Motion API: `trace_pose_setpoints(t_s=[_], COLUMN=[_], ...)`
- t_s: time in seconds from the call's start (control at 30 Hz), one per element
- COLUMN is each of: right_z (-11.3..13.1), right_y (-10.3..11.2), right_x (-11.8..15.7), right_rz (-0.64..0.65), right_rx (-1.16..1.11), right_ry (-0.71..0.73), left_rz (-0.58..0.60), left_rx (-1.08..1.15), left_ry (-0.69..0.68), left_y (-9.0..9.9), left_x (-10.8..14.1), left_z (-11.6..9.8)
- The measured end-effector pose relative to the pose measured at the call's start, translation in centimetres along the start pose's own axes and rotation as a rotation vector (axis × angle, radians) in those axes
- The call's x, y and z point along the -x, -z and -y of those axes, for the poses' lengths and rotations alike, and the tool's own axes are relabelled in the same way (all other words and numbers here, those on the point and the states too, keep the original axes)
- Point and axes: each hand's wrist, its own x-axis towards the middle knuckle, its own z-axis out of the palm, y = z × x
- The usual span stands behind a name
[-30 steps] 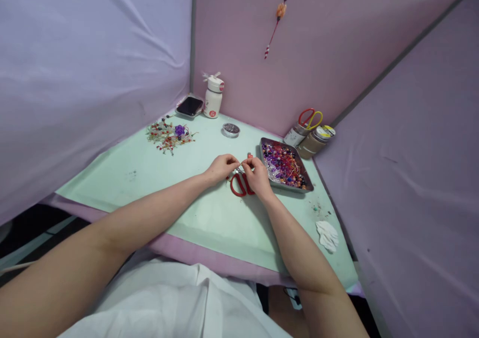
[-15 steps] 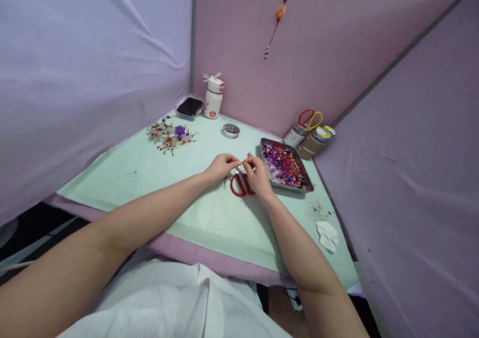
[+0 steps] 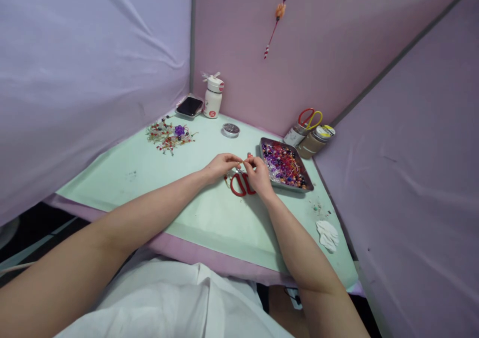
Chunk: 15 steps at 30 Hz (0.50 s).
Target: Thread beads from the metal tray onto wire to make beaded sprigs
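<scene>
My left hand (image 3: 223, 166) and my right hand (image 3: 257, 173) meet over the middle of the table, fingertips pinched close together. What they pinch is too small to make out. Just below the fingers lie red-handled scissors (image 3: 237, 185), partly covered by my right hand. A short thin piece with small red beads (image 3: 226, 179) shows beneath my left hand. To the right of my right hand sits a metal tray (image 3: 291, 190) of purple, red, orange and clear beads.
Beaded strands (image 3: 168, 136) lie at the left. Behind stand a phone (image 3: 189, 106), a white bottle (image 3: 213, 102) and a round tin (image 3: 230, 130). Two jars (image 3: 295, 136) (image 3: 313, 144), one holding scissors, stand at the back right. Crumpled white tissue (image 3: 328, 236) lies at the right edge.
The fingertips of my two hands have come slightly nearer each other. The small beaded piece under my left hand has shifted a little.
</scene>
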Motion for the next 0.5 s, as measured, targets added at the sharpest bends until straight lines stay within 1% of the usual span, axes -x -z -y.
trace_pose_setpoints(t_s=[0.1,0.2,0.27,0.37,0.5], right_z=[0.01,-0.06,-0.11,-0.08,0.03], right_y=[-0.03,-0.07,-0.09,-0.10,-0.07], right_x=[0.00,-0.01,0.00,0.02,0.07], right_rz=[0.004,0.011,0.015,0.021,0.023], right_rx=[0.002,0.004,0.002,-0.001,0.000], right_ry=[-0.005,-0.001,0.001,0.003,0.008], left_rz=[0.011,-0.007,-0.016,0.002,0.003], left_rx=[-0.044,-0.088,-0.089,-0.063,-0.098], left_ry=[0.005,-0.015,-0.033,-0.045,-0.018], left_y=[-0.11,-0.27,-0.35,-0.34,-0.19], left_x=[0.17,0.33,0.36,0.26,0.17], left_z=[-0.12,-0.30,-0.35,-0.19,0.04])
